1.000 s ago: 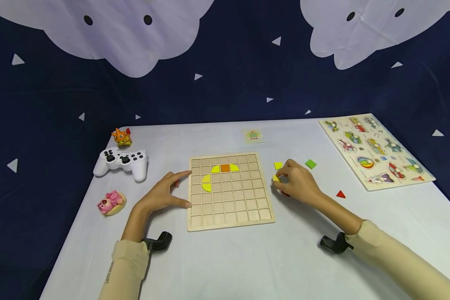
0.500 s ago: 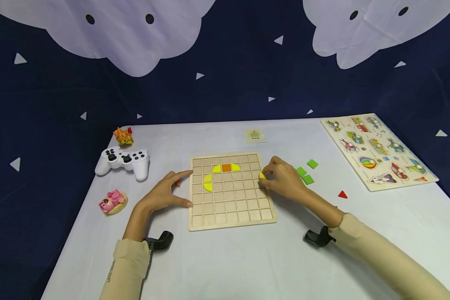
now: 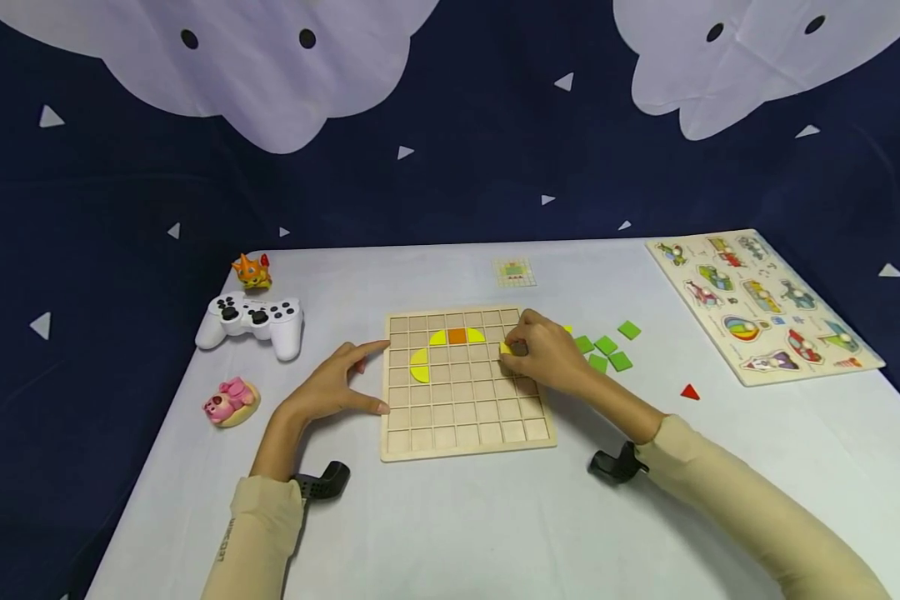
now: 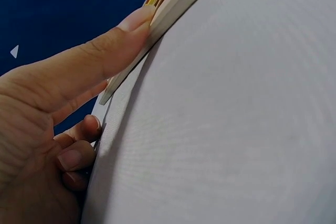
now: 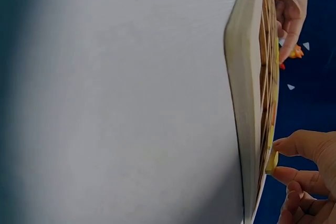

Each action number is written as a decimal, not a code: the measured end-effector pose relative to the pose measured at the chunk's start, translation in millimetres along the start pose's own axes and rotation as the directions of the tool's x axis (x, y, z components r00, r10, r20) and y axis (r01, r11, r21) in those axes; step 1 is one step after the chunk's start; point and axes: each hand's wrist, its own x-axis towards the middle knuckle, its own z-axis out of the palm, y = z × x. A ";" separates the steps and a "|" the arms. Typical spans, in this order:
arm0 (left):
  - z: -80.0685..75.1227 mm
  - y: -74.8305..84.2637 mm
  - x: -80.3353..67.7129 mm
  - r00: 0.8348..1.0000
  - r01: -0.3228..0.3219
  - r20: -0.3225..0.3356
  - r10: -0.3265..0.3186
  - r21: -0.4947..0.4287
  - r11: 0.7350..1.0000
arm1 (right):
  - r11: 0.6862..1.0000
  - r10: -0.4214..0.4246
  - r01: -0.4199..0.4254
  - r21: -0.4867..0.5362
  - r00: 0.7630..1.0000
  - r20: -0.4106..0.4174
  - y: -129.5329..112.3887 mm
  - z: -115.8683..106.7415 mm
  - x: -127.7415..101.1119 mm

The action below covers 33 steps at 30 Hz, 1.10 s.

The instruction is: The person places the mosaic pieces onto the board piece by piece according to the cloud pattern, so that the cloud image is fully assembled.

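Note:
A wooden grid board [image 3: 468, 437] lies in the middle of the table. Against its left edge rest the spread thumb and index finger of my left hand [image 3: 328, 387]; its other fingers are curled under. My right hand [image 3: 549, 354] is over the board's upper right part, pinching a yellow piece [image 3: 505, 348] between thumb and index finger. In the right wrist view this yellow piece [image 5: 272, 162] is at the grid surface. Two yellow quarter-circles [image 3: 476, 335] flank an orange square [image 3: 457, 336] in an upper row, with more yellow pieces [image 3: 419, 367] on the left.
Several green squares [image 3: 606, 345] and a red triangle [image 3: 690, 392] lie right of the board. Behind it is a small pattern card [image 3: 513, 272]. A picture puzzle board [image 3: 765, 308] occupies the right. On the left are a white game controller [image 3: 251, 321], an orange figurine [image 3: 252, 272] and a pink figurine [image 3: 230, 402].
My right hand has carried the yellow piece leftward from beside the board to over its right columns, uncovering several green squares. My left hand has stayed at the board's left edge.

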 end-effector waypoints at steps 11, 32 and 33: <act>0.9 -1.2 1.3 1.000 0.000 0.004 0.000 -0.008 1.000 | 0.999 -0.012 0.011 0.041 1.000 0.028 2.9 7.0 8.1; 1.0 -0.8 -0.1 1.000 0.002 -0.004 -0.002 0.018 1.000 | 0.985 0.026 -0.042 0.167 0.995 0.096 6.3 8.4 12.6; 1.4 -0.8 -0.1 1.000 0.002 -0.005 -0.002 0.017 1.000 | 0.989 0.021 -0.034 0.144 0.996 0.092 6.1 8.5 12.2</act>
